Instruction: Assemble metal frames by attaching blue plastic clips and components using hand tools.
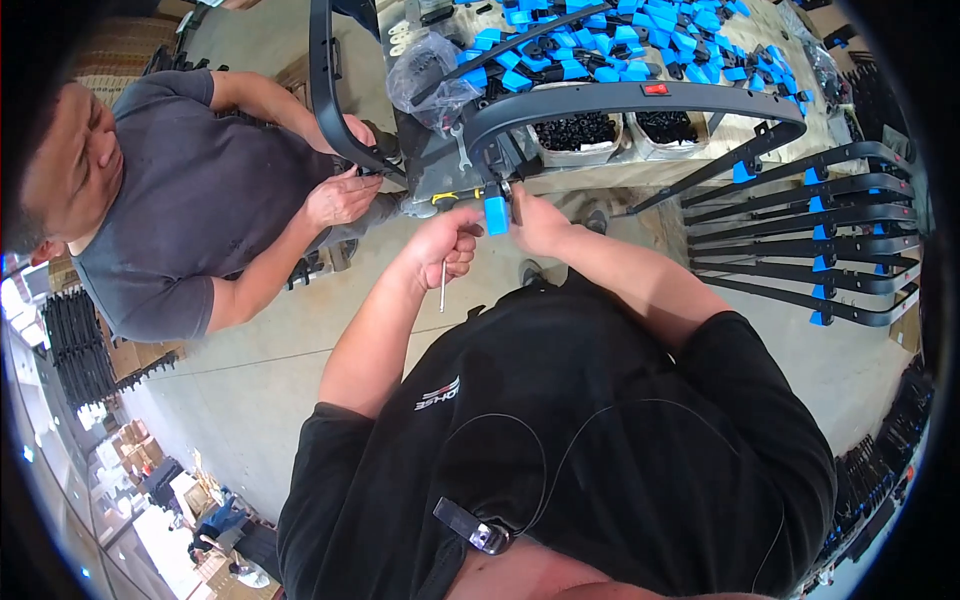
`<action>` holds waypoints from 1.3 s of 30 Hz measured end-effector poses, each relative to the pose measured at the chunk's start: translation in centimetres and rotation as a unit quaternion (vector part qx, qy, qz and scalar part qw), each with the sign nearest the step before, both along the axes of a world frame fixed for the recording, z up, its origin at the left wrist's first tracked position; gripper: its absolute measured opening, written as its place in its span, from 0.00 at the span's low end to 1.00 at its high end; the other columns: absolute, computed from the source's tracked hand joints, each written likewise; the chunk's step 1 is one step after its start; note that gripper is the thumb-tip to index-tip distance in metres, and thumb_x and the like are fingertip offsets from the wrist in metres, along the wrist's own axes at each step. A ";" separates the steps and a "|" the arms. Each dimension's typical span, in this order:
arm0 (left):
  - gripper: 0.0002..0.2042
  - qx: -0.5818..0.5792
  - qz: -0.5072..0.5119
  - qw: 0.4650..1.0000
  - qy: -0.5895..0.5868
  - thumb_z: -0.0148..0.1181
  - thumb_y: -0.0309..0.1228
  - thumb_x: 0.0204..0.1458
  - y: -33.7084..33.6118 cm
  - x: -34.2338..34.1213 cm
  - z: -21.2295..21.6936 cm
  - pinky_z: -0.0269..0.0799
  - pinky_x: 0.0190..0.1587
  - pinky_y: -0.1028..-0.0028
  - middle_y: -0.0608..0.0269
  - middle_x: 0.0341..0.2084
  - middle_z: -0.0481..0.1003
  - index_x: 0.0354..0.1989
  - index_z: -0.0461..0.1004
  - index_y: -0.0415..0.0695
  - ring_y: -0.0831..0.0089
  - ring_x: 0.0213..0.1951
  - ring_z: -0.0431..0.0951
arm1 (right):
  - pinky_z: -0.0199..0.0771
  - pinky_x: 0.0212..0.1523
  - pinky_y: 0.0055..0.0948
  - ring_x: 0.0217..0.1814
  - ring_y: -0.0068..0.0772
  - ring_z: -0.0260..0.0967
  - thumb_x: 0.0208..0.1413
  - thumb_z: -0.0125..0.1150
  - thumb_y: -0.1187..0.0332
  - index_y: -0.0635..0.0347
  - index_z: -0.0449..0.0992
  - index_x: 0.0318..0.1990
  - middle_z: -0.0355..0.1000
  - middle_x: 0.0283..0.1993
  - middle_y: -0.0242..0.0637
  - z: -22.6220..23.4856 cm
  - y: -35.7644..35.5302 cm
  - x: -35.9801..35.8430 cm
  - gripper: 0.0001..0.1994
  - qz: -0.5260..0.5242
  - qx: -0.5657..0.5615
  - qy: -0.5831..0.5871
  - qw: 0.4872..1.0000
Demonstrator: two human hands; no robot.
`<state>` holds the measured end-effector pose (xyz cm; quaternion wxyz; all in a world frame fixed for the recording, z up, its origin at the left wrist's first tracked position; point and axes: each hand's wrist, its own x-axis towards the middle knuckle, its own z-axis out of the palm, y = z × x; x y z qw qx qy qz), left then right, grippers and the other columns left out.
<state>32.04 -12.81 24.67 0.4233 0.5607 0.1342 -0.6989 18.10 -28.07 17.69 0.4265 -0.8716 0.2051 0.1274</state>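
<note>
A black curved bar point(640, 98) with a red label arches over the table's front edge. A blue plastic piece point(496, 212) is at its near left end. My right hand point(541, 226) closes on this piece from the right, its fingertips partly hidden. My left hand point(445, 245), just left of the blue piece, is curled around a thin metal rod-like tool point(443, 287) that points down toward me. The index finger of that hand reaches toward the blue piece; whether it touches I cannot tell.
Blue-and-black parts point(620, 40) are heaped on the table, behind two boxes of small black pieces point(575, 132). A wrench point(461, 146) and a yellow-handled tool point(455, 197) lie near the edge. Finished-looking bars point(850, 215) stand at right. A co-worker point(200, 190) holds another bar point(325, 90) at left.
</note>
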 end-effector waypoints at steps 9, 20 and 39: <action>0.10 0.000 0.027 0.991 -0.130 0.57 0.30 0.58 0.4 -0.9 -1.6 0.45 0.11 0.75 0.75 0.12 0.57 0.25 0.66 0.48 0.82 0.09 0.51 | 0.75 0.49 0.51 0.48 0.64 0.75 0.59 0.52 0.67 0.75 0.60 0.55 0.75 0.42 0.64 -0.5 0.8 -0.6 0.22 -0.024 0.029 0.015 0.999; 0.05 -0.036 -0.047 0.772 -0.632 0.59 0.30 0.50 1.3 -3.2 -8.8 0.71 0.27 0.65 0.56 0.19 0.76 0.29 0.74 0.42 0.62 0.21 0.77 | 0.74 0.56 0.48 0.56 0.59 0.73 0.60 0.56 0.64 0.76 0.62 0.54 0.73 0.52 0.64 2.4 1.2 -0.1 0.23 -0.049 0.059 0.097 0.992; 0.08 -0.119 0.237 0.896 -0.357 0.57 0.34 0.65 0.7 -4.6 -9.5 0.49 0.13 0.76 0.78 0.14 0.60 0.33 0.68 0.50 0.85 0.12 0.56 | 0.76 0.25 0.33 0.36 0.29 0.75 0.65 0.57 0.59 0.63 0.68 0.52 0.75 0.34 0.38 -0.7 -2.9 -6.2 0.17 -0.348 0.313 -0.001 0.884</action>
